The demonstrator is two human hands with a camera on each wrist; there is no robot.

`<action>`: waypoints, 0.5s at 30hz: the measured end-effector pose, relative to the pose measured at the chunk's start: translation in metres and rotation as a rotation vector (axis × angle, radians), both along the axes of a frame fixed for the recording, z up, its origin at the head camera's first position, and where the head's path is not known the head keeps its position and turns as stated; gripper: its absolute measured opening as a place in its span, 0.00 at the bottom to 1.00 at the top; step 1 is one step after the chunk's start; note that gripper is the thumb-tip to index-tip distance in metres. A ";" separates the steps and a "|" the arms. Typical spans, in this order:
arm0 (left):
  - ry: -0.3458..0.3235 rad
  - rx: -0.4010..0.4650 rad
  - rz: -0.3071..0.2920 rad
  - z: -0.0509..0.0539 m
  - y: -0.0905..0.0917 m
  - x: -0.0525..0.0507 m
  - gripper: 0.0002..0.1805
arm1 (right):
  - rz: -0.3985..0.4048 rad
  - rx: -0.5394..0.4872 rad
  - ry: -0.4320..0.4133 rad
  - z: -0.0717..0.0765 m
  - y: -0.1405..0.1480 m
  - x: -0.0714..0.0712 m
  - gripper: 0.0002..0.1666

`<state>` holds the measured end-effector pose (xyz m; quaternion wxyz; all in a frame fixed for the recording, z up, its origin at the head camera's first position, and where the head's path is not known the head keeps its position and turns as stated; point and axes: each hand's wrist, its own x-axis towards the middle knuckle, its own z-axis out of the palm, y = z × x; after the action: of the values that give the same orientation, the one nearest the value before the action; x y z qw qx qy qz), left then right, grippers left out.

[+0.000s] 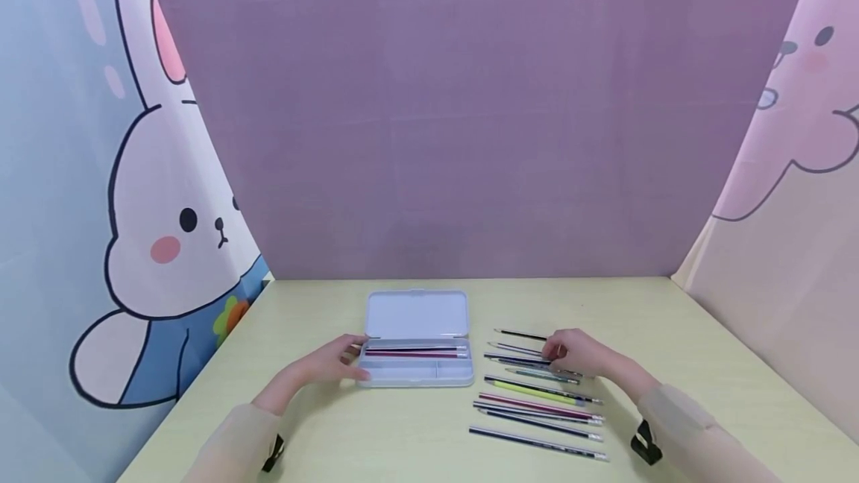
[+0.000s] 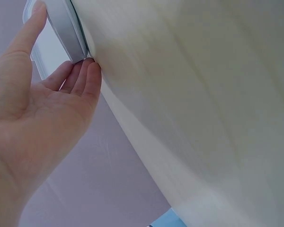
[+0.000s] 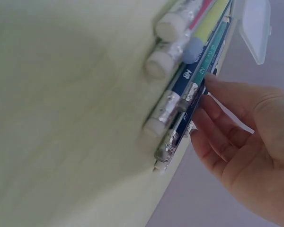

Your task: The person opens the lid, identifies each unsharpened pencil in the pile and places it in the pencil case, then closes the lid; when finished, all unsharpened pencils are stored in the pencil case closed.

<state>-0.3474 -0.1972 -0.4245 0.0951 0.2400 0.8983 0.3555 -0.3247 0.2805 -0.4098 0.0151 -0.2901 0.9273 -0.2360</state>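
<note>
The left hand (image 1: 332, 360) held a flat white plastic box (image 1: 403, 372). Thin, dark pencils (image 1: 520, 334) needed a gentle right hand (image 1: 579, 352) (grip unclear).

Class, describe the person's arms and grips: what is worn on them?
The left grip and right grip are bare hands without gloves. A plain, pale beige sleeve shows on each forearm. Beneath each forearm is a small black piece, perhaps part of a strap; no cables show.

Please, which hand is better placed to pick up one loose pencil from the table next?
Probably the right hand: it is at the loose pencils, while the left hand touches the left end of the pencil case, farther from them.
</note>
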 end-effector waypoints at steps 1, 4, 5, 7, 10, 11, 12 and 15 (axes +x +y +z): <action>0.000 -0.002 0.001 0.000 0.000 0.000 0.43 | 0.000 -0.001 0.001 -0.001 0.000 0.000 0.07; -0.002 -0.004 0.006 -0.001 0.000 0.000 0.43 | -0.003 -0.001 0.003 -0.002 0.000 0.001 0.07; -0.006 -0.004 0.011 -0.001 0.000 0.000 0.44 | -0.004 -0.001 0.006 -0.002 0.000 0.001 0.06; -0.011 -0.002 0.018 -0.002 0.000 -0.001 0.44 | -0.009 0.000 0.009 -0.003 0.001 0.002 0.06; -0.017 0.003 0.027 -0.002 0.000 -0.001 0.43 | -0.028 -0.003 0.004 -0.003 0.001 0.003 0.05; -0.016 0.004 0.026 -0.002 0.000 -0.001 0.43 | -0.035 -0.004 0.000 -0.003 0.001 0.003 0.05; -0.011 0.002 0.021 -0.002 0.000 -0.001 0.43 | -0.041 -0.004 -0.003 -0.003 0.001 0.003 0.04; -0.004 0.003 0.010 -0.002 0.000 0.000 0.43 | -0.051 -0.012 -0.018 -0.004 0.000 0.002 0.03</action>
<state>-0.3478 -0.1973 -0.4262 0.0946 0.2350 0.8989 0.3575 -0.3222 0.2809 -0.4137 0.0154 -0.2641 0.9329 -0.2444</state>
